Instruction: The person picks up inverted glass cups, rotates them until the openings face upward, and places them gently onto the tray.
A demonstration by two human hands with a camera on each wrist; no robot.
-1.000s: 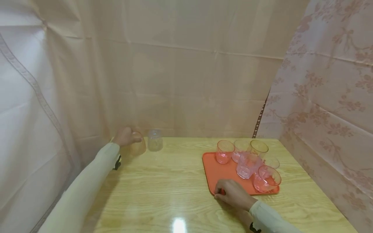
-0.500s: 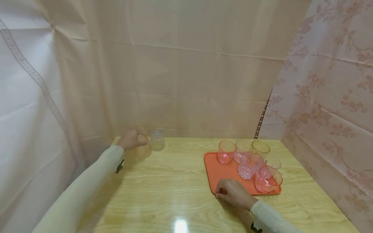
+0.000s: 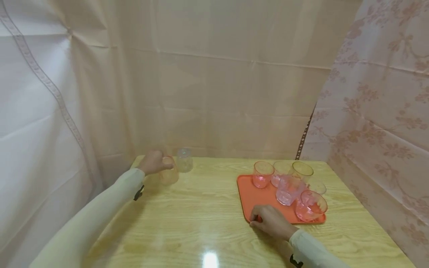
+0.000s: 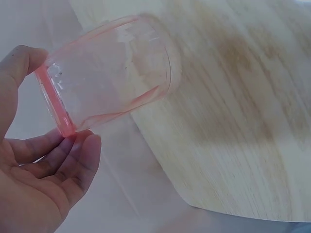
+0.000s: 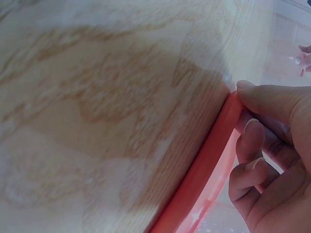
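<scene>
At the table's far left, my left hand [image 3: 155, 162] holds a clear pink-tinted glass [image 3: 169, 173] upside down. In the left wrist view, the thumb and fingertips grip its thick pink base [image 4: 56, 101], and the mouth faces the tabletop. Just right of it stands a clear glass [image 3: 184, 160], also upside down. My right hand [image 3: 270, 221] pinches the near left corner of an orange-red tray [image 3: 249, 195]; in the right wrist view its thumb lies on the tray's rim [image 5: 206, 167]. Several tinted and clear glasses crowd the tray's right and back parts.
On the tray are a red-rimmed glass [image 3: 263, 175], a tilted pinkish glass [image 3: 287, 190] and a wide red-rimmed glass [image 3: 309, 207] at the near right. A yellow-rimmed glass [image 3: 302, 169] is behind. Cloth curtains [image 3: 231, 100] hang behind the wood-grain table [image 3: 187, 216].
My left hand and the pink-tinted glass have moved slightly right, nearer the clear glass. The head view has shifted a little left. My right hand stays at the tray corner.
</scene>
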